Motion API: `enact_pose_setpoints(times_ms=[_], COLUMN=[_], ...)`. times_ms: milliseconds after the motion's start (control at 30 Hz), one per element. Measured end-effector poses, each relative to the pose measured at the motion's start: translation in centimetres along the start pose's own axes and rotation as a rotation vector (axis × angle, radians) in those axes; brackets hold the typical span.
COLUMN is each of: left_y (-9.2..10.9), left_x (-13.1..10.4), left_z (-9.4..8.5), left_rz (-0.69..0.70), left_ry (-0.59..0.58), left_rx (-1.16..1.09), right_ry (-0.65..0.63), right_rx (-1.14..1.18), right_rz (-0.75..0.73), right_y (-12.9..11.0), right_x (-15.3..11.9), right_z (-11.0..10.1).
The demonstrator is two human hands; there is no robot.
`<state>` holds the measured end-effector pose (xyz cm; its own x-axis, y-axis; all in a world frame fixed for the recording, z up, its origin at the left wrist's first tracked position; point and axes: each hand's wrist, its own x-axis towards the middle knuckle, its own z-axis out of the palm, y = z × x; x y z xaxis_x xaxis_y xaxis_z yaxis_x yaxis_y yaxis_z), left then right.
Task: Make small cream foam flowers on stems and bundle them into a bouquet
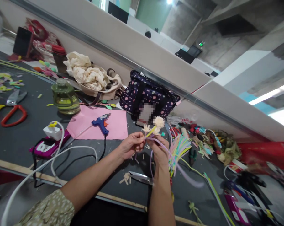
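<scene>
My left hand (132, 146) pinches the stem of a pipe-cleaner flower (159, 122) with cream petals and a yellow stem. Beside it, my right hand (160, 147) closes round the same stems, its fingertips partly hidden. A smaller pale blossom (146, 129) rises between the hands. From there a light purple pipe cleaner (177, 161) loops over my right hand and trails to the right, blurred at its end. Below the hands lie scissors (140, 178), partly behind my right forearm, and cream offcuts (125, 178).
A blue glue gun (101, 125) rests on pink paper (118, 125) left of my hands. A green glass jar (65, 99), red-handled scissors (14, 114) and a purple power strip (46, 147) are further left. Right stands a pipe-cleaner bundle (179, 150); behind, a dotted bag (132, 97).
</scene>
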<state>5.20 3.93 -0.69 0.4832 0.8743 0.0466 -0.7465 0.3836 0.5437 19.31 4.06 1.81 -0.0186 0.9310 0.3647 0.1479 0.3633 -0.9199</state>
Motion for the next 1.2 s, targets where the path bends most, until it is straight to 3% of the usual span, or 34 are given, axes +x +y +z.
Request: enact_pose_setpoints(times_ms=[267,433,533,733,833,1033,1200], left_y=[-0.3,-0.4,-0.5,-1.1,-1.1,-0.5,0.0], left_x=[0.4,0.2,0.0,0.5,0.6,0.5,0.5], left_z=[-0.6,-0.2,0.4,0.5,0.3,0.3,-0.1], left_rz=[-0.291,-0.396,-0.313,0.037,0.116,0.097,-0.018], left_ry=[-0.147,-0.154,-0.097,0.129,0.220,0.256,0.174], left_rx=[-0.288,-0.341,-0.232,0.127,0.256,0.244,0.176], right_ry=[-0.089,0.014,0.056,0.114,0.118,0.076,0.028], right_rx=[0.097,0.106,0.060,0.042,0.036,0.112,0.230], right_rz=[0.179,0.079,0.075,0.077,0.104,0.157,0.249], right_y=[1.3,1.3,1.5,1.6,1.4,1.3,1.1], right_x=[-0.6,-0.7,-0.5,-0.4,-0.5,-0.5,-0.4], right_z=[-0.4,-0.2,0.0,0.7,0.9,0.7,0.5])
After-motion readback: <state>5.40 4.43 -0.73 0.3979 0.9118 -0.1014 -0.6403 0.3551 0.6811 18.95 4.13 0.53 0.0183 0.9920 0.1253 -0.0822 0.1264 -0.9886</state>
